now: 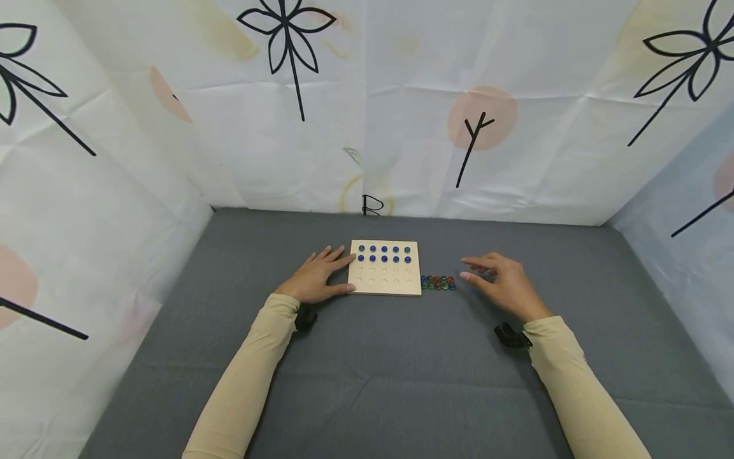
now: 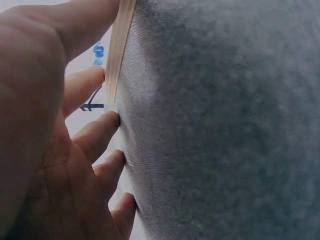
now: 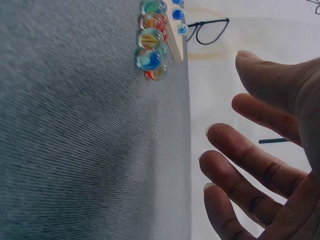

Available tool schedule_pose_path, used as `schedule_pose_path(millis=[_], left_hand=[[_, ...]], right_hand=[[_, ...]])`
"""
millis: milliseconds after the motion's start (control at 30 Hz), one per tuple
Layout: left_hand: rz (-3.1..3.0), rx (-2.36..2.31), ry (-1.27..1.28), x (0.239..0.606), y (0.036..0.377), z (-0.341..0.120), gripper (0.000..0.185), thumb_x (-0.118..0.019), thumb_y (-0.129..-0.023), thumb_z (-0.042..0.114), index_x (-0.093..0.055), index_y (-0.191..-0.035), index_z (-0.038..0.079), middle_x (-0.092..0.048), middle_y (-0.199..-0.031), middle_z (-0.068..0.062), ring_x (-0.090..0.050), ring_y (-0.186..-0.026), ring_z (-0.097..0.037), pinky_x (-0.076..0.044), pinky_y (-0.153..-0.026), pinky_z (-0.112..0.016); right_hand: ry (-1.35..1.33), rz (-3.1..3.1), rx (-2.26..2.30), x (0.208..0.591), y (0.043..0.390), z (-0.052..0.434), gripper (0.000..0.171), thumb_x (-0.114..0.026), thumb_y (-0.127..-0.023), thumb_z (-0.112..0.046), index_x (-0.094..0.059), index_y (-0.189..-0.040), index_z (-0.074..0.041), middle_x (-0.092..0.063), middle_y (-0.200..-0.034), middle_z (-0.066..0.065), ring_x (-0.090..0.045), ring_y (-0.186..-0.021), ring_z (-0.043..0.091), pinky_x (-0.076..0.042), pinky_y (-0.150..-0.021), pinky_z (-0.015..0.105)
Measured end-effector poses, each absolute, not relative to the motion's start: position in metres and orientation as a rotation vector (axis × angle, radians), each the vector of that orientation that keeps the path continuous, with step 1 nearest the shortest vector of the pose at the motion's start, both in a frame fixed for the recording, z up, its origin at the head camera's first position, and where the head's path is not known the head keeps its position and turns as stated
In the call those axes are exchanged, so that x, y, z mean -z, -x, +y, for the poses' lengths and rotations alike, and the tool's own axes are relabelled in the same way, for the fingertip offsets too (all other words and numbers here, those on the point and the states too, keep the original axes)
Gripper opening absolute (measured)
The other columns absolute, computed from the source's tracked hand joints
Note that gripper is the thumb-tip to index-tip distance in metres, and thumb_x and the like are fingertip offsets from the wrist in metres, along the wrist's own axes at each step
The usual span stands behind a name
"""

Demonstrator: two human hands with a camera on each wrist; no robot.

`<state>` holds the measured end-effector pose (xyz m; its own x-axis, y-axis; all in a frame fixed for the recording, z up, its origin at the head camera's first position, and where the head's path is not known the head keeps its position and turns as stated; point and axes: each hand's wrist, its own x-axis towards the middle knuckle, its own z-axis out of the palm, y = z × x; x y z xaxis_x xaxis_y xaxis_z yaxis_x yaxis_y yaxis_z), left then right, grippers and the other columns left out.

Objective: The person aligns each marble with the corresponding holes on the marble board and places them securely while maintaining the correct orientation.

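A pale wooden board [image 1: 385, 287] lies flat, its two far rows of hollows filled with blue marbles [image 1: 384, 259] and its two near rows bare. My left hand [image 1: 314, 280] rests at the board's left side, fingers spread, with thumb and index fingertip touching the edge. In the left wrist view the wooden edge [image 2: 119, 55] runs by the thumb and index finger. Just right of the board sits a cluster of swirled glass marbles [image 1: 438, 283], red, green and blue; the nearest in the right wrist view is a blue swirl marble [image 3: 149, 59]. My right hand [image 1: 504, 284] hovers right of them, fingers loosely bent, holding nothing.
A dark grey cloth [image 1: 367, 382] covers the table. White printed fabric [image 1: 401, 146] hangs behind it and along both sides. Each wrist wears a black strap-on camera, such as the right wrist camera [image 1: 512, 336].
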<state>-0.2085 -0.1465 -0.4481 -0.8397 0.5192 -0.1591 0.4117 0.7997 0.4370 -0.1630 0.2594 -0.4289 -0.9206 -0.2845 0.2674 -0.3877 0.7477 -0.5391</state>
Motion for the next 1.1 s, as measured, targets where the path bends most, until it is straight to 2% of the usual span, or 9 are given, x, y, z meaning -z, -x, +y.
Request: schedule_pose_path(millis=[233,533,1100], left_hand=[[2.701,-0.535,-0.728,0.448,0.209,-0.147,0.079,-0.061,-0.099,0.053,-0.028,-0.163,0.019,-0.017,-0.168,-0.014,-0.006,-0.154,-0.039,-0.004,-0.123,-0.059],[2.684,-0.562,-0.72,0.447,0.209,-0.148,0.079,-0.062,-0.099,0.051,-0.028,-0.163,0.02,-0.016,-0.168,-0.013,-0.004,-0.155,-0.038,-0.001,-0.123,-0.058],[2.67,-0.59,-0.706,0.45,0.209,-0.148,0.08,-0.062,-0.099,0.052,-0.025,-0.163,0.022,-0.013,-0.168,-0.011,-0.002,-0.155,-0.036,0.0,-0.123,-0.058]], right_hand=[[-0.542,-2.844,-0.958,0.433,0.159,0.257,0.036,-0.078,-0.092,-0.017,-0.073,-0.125,-0.004,-0.068,-0.107,0.012,-0.066,-0.098,0.031,-0.055,-0.082,0.052],[-0.508,-2.858,-1.083,0.441,0.159,0.257,0.025,-0.083,-0.087,-0.016,-0.08,-0.11,-0.009,-0.07,-0.1,0.008,-0.064,-0.078,0.019,-0.053,-0.065,0.032],[-0.437,-2.942,-1.153,0.444,0.167,0.255,0.021,-0.084,-0.087,-0.02,-0.082,-0.104,-0.007,-0.069,-0.093,0.007,-0.059,-0.075,0.019,-0.048,-0.06,0.03]])
